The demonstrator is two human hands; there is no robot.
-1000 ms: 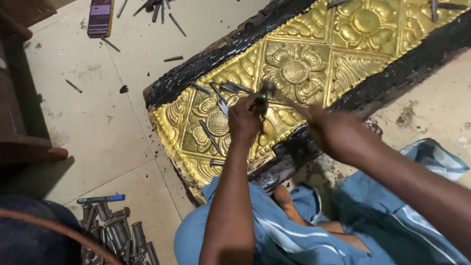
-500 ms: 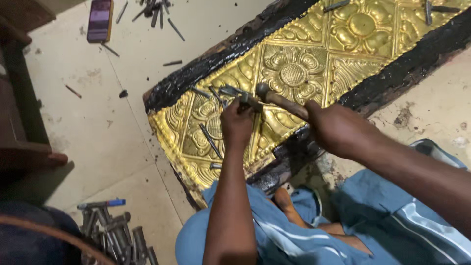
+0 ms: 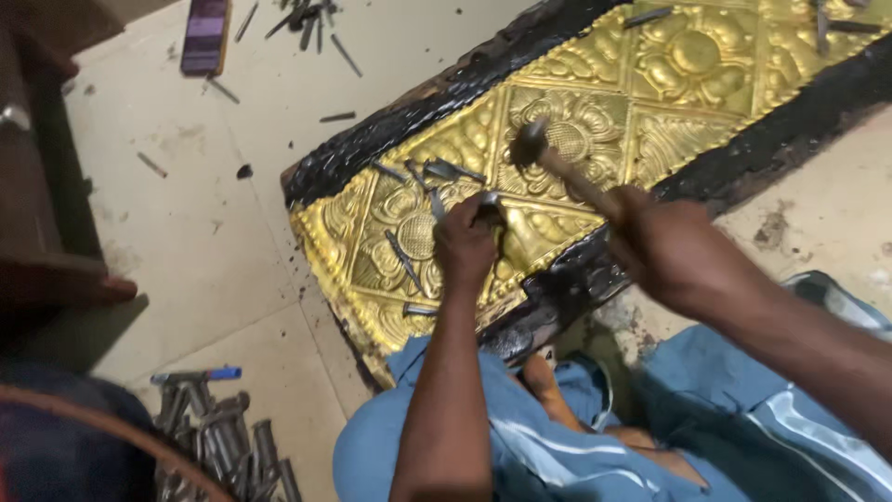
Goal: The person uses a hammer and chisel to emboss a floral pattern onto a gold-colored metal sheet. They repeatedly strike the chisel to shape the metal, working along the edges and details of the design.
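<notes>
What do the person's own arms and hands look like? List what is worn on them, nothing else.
Both arms are bare from the elbow down: no sleeves, gloves, watch or rings show. The left hand and its forearm reach up from the bottom edge; the right hand comes in from the right, its forearm blurred. The only clothing in view is blue trousers with pale stripes over the knees.

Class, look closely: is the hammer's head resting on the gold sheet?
No, the hammer, gripped by the right hand, is raised above the gold sheet.

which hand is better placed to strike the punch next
Right, probably: the right hand grips the hammer, its head raised above the gold sheet. The left hand is busy holding the punch on the sheet.
</notes>
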